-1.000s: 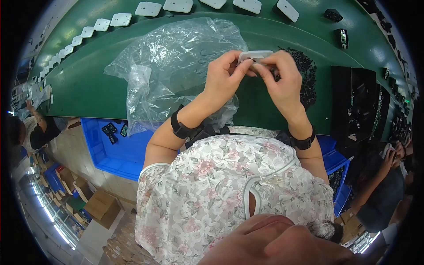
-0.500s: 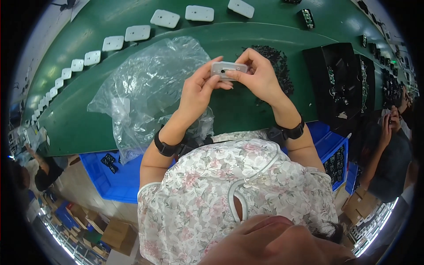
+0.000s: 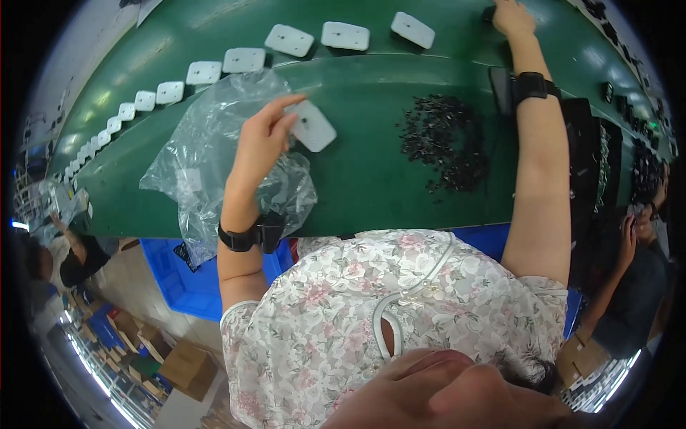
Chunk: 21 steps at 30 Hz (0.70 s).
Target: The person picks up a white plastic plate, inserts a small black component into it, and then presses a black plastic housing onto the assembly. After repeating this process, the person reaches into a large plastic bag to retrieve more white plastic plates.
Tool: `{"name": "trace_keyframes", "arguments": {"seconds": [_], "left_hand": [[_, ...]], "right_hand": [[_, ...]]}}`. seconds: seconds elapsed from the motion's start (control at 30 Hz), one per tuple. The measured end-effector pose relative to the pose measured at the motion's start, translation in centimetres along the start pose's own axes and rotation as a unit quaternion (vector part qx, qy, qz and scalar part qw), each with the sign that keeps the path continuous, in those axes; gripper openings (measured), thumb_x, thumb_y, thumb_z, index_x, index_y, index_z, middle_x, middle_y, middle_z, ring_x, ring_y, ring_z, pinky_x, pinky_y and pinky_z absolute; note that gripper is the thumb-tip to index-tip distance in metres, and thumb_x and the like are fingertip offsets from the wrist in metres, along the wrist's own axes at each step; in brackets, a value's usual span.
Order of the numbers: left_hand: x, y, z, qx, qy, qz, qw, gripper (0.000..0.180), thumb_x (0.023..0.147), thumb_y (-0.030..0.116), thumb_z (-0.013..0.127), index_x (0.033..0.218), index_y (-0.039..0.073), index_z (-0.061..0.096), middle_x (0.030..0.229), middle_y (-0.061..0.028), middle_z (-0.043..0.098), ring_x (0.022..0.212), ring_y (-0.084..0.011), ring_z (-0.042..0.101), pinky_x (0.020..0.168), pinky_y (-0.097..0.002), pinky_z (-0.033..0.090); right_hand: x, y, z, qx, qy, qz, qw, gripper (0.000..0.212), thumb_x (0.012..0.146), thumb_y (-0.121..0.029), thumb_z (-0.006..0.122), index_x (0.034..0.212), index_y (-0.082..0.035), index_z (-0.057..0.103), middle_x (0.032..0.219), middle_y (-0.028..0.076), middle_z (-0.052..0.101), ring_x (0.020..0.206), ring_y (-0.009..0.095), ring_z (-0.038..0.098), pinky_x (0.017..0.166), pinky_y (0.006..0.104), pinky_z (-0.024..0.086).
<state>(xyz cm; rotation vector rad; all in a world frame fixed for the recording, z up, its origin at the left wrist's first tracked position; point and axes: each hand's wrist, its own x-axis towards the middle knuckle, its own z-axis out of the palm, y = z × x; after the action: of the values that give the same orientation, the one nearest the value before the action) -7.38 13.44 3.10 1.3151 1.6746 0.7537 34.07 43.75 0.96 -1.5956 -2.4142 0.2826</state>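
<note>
My left hand (image 3: 266, 139) is beside the clear plastic bag, its thumb and fingers at the corner of a white plastic cover (image 3: 316, 129), which they appear to hold. The cover is a rounded rectangle with small dark holes. My right hand (image 3: 513, 19) reaches to the far right of the green table, beside a small black part (image 3: 489, 13). Its fingertips meet the top of the picture, so I cannot make out their grip. Between my arms lies a loose pile of small black pieces (image 3: 443, 143).
A crumpled clear plastic bag (image 3: 214, 136) lies at left. A curved row of white covers (image 3: 244, 60) runs along the back of the green table (image 3: 371, 186). Black trays (image 3: 582, 143) stand beyond my right forearm. A blue bin (image 3: 193, 293) sits below the table edge; co-workers are at both sides.
My two hands have parted. The right has gone far forward and right; the left has drawn back leftward with the white cover. The view has shifted slightly.
</note>
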Motion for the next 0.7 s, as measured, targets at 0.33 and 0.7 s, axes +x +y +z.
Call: {"name": "trace_keyframes", "arguments": {"seconds": [0.33, 0.7], "left_hand": [[3.7, -1.4, 5.9, 0.129, 0.118, 0.236, 0.956, 0.015, 0.085, 0.018, 0.066, 0.096, 0.009, 0.064, 0.080, -0.0091, 0.060, 0.066, -0.0283, 0.058, 0.058, -0.0361, 0.047], [-0.8, -2.6, 6.9, 0.258, 0.163, 0.305, 0.902, 0.050, 0.071, 0.014, 0.073, 0.115, 0.004, 0.052, 0.109, -0.0096, 0.055, 0.102, -0.0292, 0.054, 0.086, -0.0402, 0.043]], "right_hand": [[-0.5, -6.7, -0.4, -0.010, 0.060, 0.172, 0.983, 0.043, 0.083, -0.021, 0.061, 0.123, -0.010, 0.054, 0.130, 0.018, 0.049, 0.112, 0.035, 0.053, 0.089, 0.0450, 0.046], [-14.4, -22.9, 4.7, 0.043, 0.061, -0.176, 0.982, 0.041, 0.076, -0.024, 0.073, 0.109, -0.006, 0.058, 0.105, 0.009, 0.057, 0.095, 0.030, 0.058, 0.076, 0.0362, 0.050]]}}
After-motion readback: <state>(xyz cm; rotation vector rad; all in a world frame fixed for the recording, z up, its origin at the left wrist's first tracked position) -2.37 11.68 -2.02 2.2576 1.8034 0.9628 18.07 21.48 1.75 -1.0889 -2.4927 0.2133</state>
